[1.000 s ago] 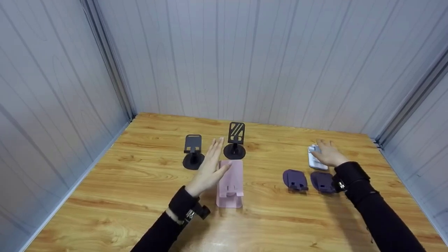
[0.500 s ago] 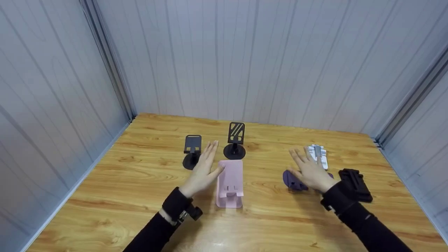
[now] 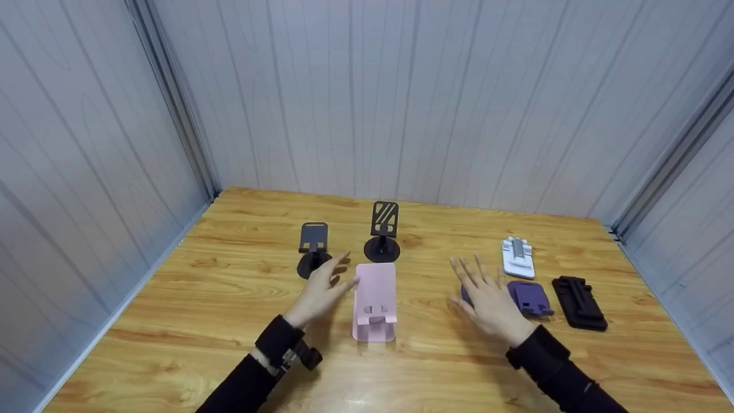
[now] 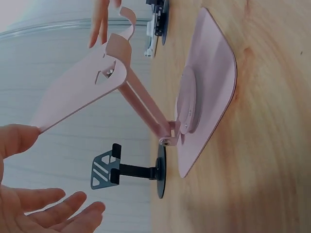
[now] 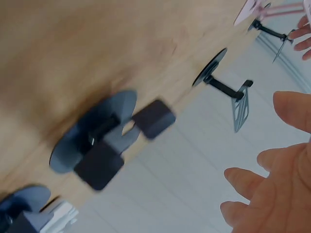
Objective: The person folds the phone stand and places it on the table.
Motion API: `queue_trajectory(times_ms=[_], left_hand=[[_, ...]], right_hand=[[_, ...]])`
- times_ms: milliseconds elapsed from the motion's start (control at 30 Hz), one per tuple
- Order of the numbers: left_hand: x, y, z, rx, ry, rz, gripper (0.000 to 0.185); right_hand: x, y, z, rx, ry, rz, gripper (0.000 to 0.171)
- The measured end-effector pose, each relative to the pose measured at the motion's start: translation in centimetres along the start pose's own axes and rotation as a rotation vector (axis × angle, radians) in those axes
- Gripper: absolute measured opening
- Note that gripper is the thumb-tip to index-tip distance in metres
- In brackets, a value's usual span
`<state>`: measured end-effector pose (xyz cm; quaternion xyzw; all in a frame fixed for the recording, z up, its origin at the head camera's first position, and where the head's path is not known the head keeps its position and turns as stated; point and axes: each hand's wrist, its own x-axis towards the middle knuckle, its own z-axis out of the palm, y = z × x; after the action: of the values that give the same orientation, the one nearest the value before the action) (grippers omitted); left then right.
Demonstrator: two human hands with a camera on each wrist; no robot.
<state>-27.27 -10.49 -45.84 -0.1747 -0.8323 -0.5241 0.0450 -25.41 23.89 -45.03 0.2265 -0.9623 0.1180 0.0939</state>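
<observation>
- The left hand (image 3: 319, 285) hovered at centre frame, fingers loosely spread, just beside the pink phone stand (image 3: 375, 300), holding nothing.
- The right hand (image 3: 490, 298) was spread flat, right of centre, covering a purple folded stand (image 5: 104, 141).

Even, cool light from above fills the booth; a pale glare patch sits on the wooden table (image 3: 355, 396) at its near edge. Shadows are soft and short. The head view bends at its edges (wide lens). The right-wrist view is smeared, its purple stand (image 5: 104, 145) blurred.
</observation>
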Motion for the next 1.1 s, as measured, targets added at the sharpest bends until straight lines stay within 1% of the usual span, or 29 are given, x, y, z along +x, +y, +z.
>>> queue_trajectory(times_ms=[67,167,233,367,433,567,733,867,1100], left_hand=[[0.0,-0.1,0.0,-0.07,0.0,-0.01,0.052],[0.0,-0.4,0.2,-0.122,-0.009,0.008,0.035],[-0.1,-0.4,0.4,-0.174,-0.029,-0.001,0.028],[-0.3,-0.5,1.0,-0.329,-0.071,-0.06,0.025],[-0.4,-0.5,1.4,-0.375,-0.075,-0.079,0.025],[-0.5,-0.6,2.0,-0.365,-0.052,-0.074,0.026],[-0.5,-0.6,2.5,-0.404,-0.029,-0.107,0.025],[-0.4,-0.5,2.5,-0.414,-0.03,-0.113,0.023],[0.0,0.1,2.3,-0.37,-0.028,-0.102,0.019]], right_hand=[[-0.2,-0.5,0.4,0.008,0.003,-0.011,0.07],[-0.4,-1.1,0.7,0.001,0.0,-0.028,0.07],[-0.5,-1.4,0.9,-0.001,-0.009,-0.03,0.07],[-0.5,-1.8,1.3,-0.002,-0.011,-0.035,0.068],[-0.6,-2.0,1.5,0.008,-0.014,-0.035,0.068],[-0.7,-2.5,1.9,0.022,-0.024,-0.032,0.068],[-0.8,-3.2,2.1,0.035,-0.038,-0.029,0.067],[-0.6,-3.8,2.2,0.064,-0.052,-0.028,0.068],[-0.2,-4.2,2.1,0.121,-0.055,-0.017,0.069]])
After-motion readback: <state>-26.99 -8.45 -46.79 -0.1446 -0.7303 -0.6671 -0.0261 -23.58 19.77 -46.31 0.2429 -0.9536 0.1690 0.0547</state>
